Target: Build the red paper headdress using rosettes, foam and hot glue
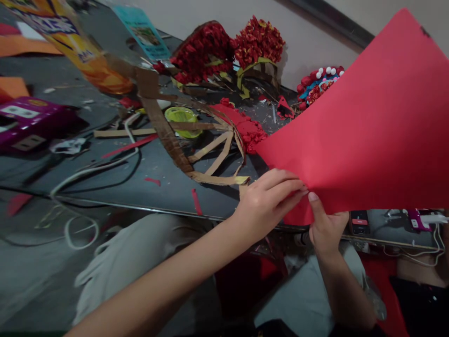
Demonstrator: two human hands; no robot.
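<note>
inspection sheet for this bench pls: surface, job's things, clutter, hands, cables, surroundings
Surface: dark tabletop, littered with paper scraps and red strips.
Job's things: large red paper sheet, held up over the table's near edge by its lower corner.
Clutter: cardboard-strip frame partly covered in red crepe; green tape roll; two red paper-flower pieces; a beaded red and blue ornament; purple box; yellow wrapper.
Hands: left hand pinches the sheet's corner; right hand grips it from below, thumb on the front.
Cables: white cord and black cable across the table; white cables at far right.
Surroundings: pale wall; a phone low on the right.
</note>
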